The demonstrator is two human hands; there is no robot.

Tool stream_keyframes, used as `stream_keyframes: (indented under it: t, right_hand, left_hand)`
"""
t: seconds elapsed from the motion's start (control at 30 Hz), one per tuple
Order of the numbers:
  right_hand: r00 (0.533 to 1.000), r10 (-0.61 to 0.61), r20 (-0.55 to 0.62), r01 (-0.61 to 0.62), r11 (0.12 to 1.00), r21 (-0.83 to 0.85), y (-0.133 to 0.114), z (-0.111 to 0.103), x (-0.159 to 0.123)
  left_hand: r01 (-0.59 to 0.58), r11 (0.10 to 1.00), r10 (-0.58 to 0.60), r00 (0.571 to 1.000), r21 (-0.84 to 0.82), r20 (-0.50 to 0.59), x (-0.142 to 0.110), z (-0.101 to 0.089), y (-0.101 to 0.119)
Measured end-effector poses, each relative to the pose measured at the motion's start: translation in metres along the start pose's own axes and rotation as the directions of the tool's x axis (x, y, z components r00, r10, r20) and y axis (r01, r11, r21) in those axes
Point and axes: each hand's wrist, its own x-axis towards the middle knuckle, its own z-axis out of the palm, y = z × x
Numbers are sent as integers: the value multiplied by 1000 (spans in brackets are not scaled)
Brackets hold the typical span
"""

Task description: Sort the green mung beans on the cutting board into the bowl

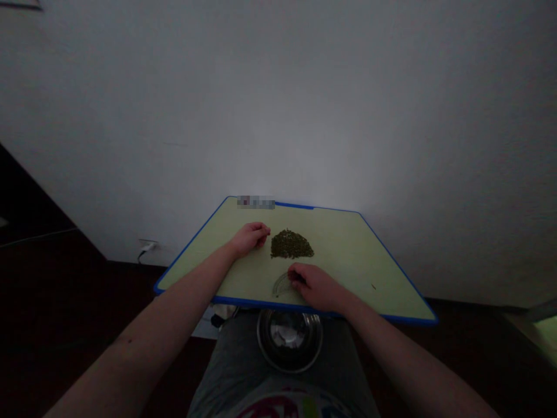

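A heap of small greenish-brown beans or seeds (291, 244) lies on a pale yellow-green tabletop with a blue rim. Just left of the heap is my left hand (252, 237), fingers drawn together in a pinch; what they hold, if anything, is too small to make out. My right hand (317, 284) rests nearer the front edge, below the heap, with fingers curled inward and their tips partly hidden. Beside these fingers shows a grey protractor-like arc (281, 285); whether it is a loose object or a printed figure, I cannot tell.
A shiny metal bowl (290, 339) sits on my lap, under the front edge of the table (369, 249). One small dark sliver (373, 286) shows on the right of the tabletop. A wall (296, 116) rises behind, with a plugged-in socket (148, 246) low at left.
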Motion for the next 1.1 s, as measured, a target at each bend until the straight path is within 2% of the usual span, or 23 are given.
stream_keyframes:
  t: [0.3, 0.9, 1.1]
  right_hand:
    - [1000, 24, 6, -25, 999, 28, -4, -3, -13]
    - [999, 29, 29, -31, 997, 64, -2, -5, -16]
    - [995, 88, -38, -87, 996, 12, 8, -8, -24]
  left_hand:
    - [-18, 1000, 18, 1000, 6, 11, 1, -2, -2]
    - [-5, 1000, 5, 1000, 14, 0, 2, -2, -3]
    - [-15, 1000, 15, 1000, 12, 6, 2, -3, -4]
